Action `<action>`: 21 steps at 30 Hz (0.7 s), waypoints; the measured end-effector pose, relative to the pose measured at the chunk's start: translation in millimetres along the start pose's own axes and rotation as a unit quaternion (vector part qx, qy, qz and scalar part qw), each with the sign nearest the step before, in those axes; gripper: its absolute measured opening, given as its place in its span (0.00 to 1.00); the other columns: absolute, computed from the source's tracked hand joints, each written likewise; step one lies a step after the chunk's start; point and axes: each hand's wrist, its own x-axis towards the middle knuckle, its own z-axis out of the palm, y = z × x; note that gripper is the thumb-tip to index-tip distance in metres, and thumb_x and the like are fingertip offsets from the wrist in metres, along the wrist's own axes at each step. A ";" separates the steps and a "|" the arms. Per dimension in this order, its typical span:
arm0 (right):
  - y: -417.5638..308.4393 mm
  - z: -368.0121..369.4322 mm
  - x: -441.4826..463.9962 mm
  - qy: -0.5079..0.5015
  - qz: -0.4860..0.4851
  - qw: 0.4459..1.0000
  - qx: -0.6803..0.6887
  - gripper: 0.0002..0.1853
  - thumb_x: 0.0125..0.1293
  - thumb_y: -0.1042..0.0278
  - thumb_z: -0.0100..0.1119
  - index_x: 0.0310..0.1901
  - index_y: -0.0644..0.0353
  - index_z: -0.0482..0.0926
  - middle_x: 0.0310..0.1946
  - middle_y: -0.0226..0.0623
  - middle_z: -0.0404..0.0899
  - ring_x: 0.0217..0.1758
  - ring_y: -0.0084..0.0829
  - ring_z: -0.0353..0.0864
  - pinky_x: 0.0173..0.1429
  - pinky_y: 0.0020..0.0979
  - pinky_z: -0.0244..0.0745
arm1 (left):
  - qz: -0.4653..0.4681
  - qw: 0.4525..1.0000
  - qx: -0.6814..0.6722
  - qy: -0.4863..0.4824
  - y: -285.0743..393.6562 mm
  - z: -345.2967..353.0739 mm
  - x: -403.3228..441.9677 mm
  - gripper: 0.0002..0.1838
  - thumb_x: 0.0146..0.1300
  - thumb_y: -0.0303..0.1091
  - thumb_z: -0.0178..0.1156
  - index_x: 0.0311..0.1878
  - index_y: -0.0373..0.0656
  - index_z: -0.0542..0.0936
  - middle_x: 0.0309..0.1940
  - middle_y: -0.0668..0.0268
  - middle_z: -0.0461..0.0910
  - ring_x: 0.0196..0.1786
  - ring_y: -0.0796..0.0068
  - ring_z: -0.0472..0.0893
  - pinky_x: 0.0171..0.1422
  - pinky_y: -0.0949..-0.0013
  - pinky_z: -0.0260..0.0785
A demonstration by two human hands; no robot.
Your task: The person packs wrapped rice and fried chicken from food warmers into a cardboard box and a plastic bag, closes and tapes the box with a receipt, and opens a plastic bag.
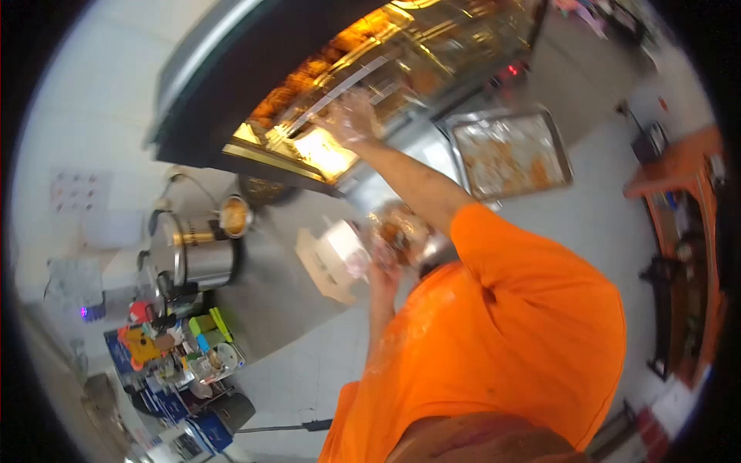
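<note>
My right hand [352, 119], in a clear plastic glove, reaches into the lit food warmer [247, 166]. Its fingers look spread, though blurred, and I see nothing held in them. Browned fried food [289, 89] lies along the far side of the warmer, beyond metal trays and bars. Lower down, my left hand [384, 266], also gloved, grips the side of an open white and brown cardboard food box [328, 258]. Just beside this hand is a shiny container of browned food [401, 231], partly hidden by my arm. What the box contains cannot be made out.
A metal baking tray [513, 154] with crumbs and grease stands right of the warmer. Along the left wall are a large steel pot [197, 247] and a small bowl of orange food [234, 216]. A cluttered cart [174, 351] stands lower left; an orange-brown wooden table [675, 166] is at right.
</note>
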 end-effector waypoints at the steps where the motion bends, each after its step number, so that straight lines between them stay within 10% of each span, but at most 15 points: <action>1: -4.1 -32.5 -9.3 0.000 -0.027 0.999 -0.040 0.38 0.63 0.32 0.58 0.64 0.56 0.75 0.72 0.52 0.63 0.79 0.48 0.55 0.82 0.50 0.45 | -0.003 0.991 0.061 0.120 -1.0 39.3 -9.0 0.08 0.74 0.43 0.56 0.49 0.54 0.79 0.31 0.80 0.78 0.26 0.91 0.72 0.18 0.86 0.58; 6: 111.5 -98.4 -106.9 -0.023 -0.128 0.988 0.084 0.18 0.62 0.56 0.65 0.49 0.56 0.84 0.56 0.43 0.81 0.63 0.42 0.78 0.69 0.40 0.71 | 0.082 0.967 0.131 0.202 -3.5 53.9 -21.0 0.16 0.73 0.43 0.58 0.60 0.51 0.78 0.34 0.79 0.74 0.26 0.89 0.69 0.20 0.86 0.57; 7: 129.6 -149.1 -125.0 0.009 -0.068 0.980 0.186 0.17 0.56 0.60 0.68 0.47 0.53 0.84 0.51 0.37 0.84 0.59 0.40 0.79 0.64 0.41 0.73 | 0.085 0.965 0.128 0.213 -4.6 62.1 -26.7 0.16 0.73 0.43 0.58 0.60 0.50 0.78 0.34 0.79 0.74 0.26 0.89 0.69 0.20 0.86 0.56; 10: 266.0 -183.5 -171.2 -0.036 0.243 0.966 -0.080 0.20 0.70 0.49 0.53 0.36 0.57 0.86 0.32 0.51 0.84 0.37 0.53 0.83 0.42 0.49 0.78 | 0.113 0.959 0.153 0.212 7.3 82.2 -38.3 0.17 0.73 0.46 0.57 0.60 0.51 0.75 0.41 0.76 0.74 0.28 0.86 0.71 0.23 0.85 0.61; 18: 143.9 -212.2 -26.4 -0.188 0.188 0.950 0.162 0.28 0.71 0.45 0.52 0.67 0.49 0.68 0.54 0.59 0.81 0.57 0.63 0.79 0.61 0.52 0.73 | 0.196 0.950 0.161 0.181 -3.7 160.3 -51.2 0.23 0.74 0.52 0.54 0.64 0.50 0.71 0.46 0.74 0.74 0.34 0.82 0.72 0.36 0.76 0.66; 21: 118.9 -171.2 7.1 -0.166 0.137 0.964 0.157 0.28 0.69 0.44 0.53 0.64 0.50 0.69 0.51 0.63 0.80 0.56 0.64 0.79 0.61 0.53 0.72 | 0.221 0.939 0.172 0.201 -12.7 157.0 -54.8 0.26 0.73 0.53 0.54 0.67 0.48 0.70 0.49 0.73 0.73 0.36 0.81 0.71 0.38 0.76 0.65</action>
